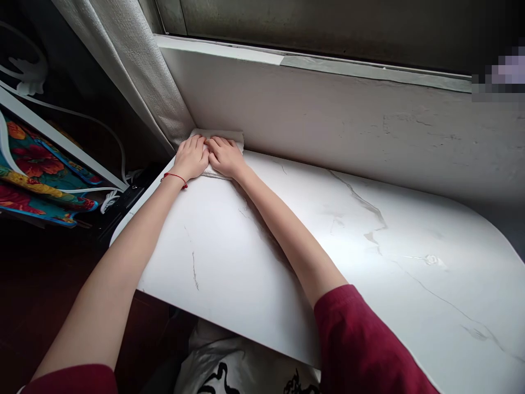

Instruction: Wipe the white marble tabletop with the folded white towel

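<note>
At the table's far left corner, a whitish cloth (221,135) lies flat on the white marble-patterned table (229,241). My left hand (192,157) rests palm down on its left part, fingers stretched forward; a red string bracelet (175,176) circles that wrist. Beside it, almost touching, my right hand (225,155) presses on the same cloth with its fingers laid out flat. Cloth shows beyond the fingertips and a little below the hands. The rest of it is hidden under my palms.
Behind the table runs a low wall (311,115) under a window ledge (328,64). A light curtain (151,93) hangs at the corner. To the left are a white metal frame (61,139), cables and flowered fabric (36,164). The table's right corner is rounded.
</note>
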### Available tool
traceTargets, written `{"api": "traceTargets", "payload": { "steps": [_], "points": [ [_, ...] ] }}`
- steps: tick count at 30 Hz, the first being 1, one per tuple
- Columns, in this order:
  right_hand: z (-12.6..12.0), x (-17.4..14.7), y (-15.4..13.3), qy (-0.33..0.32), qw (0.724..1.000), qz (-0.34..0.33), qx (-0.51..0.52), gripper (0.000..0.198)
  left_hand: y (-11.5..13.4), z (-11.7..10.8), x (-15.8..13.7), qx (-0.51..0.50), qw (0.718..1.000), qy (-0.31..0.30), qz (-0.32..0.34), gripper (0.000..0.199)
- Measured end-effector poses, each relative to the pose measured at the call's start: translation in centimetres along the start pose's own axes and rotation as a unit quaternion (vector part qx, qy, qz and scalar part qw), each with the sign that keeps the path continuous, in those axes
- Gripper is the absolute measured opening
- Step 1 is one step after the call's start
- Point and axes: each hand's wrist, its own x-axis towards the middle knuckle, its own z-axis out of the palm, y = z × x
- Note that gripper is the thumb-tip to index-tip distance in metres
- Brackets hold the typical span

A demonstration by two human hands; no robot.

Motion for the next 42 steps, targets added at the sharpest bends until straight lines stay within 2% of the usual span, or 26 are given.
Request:
{"api": "traceTargets", "payload": {
  "steps": [6,11,18,23,27,34,36,39,42],
  "points": [
    [-0.2,-0.6,-0.6,0.001,1.0,0.015,-0.017,0.047,-0.3,0.1,-0.2,-0.002,1.0,0.005,0.015,0.054],
    [-0.8,-1.8,-1.5,0.0,0.999,0.024,-0.031,0.049,0.5,-0.3,-0.9,-0.002,1.0,-0.002,0.018,0.056],
    [-1.8,-6.3,-3.4,-0.003,0.998,0.038,-0.057,0.052,3.1,-1.8,-4.2,0.009,0.998,-0.037,0.058,0.06],
    [-3.3,-10.8,-5.6,-0.024,0.996,0.038,-0.072,0.054,5.2,-3.3,-8.1,0.033,0.993,-0.057,0.098,0.061],
    [-4.9,-14.9,-7.9,-0.032,0.997,0.017,-0.074,0.055,7.3,-4.6,-12.7,0.039,0.992,-0.048,0.108,0.06],
    [-7.1,-23.9,-11.8,-0.007,0.995,-0.089,-0.049,0.06,11.0,-7.2,-23.3,0.02,0.992,0.019,0.124,0.053],
    [-7.6,-26.1,-12.7,-0.007,0.992,-0.113,-0.053,0.062,12.1,-8.1,-25.6,0.005,0.992,0.021,0.126,0.052],
    [-8.7,-28.7,-13.8,-0.023,0.989,-0.132,-0.06,0.064,13.5,-9.3,-28.0,-0.034,0.994,0.004,0.099,0.05],
    [-10.3,-30.1,-14.5,-0.055,0.987,-0.139,-0.053,0.068,14.7,-10.0,-29.2,-0.091,0.995,-0.004,0.04,0.045]
  ]
}}
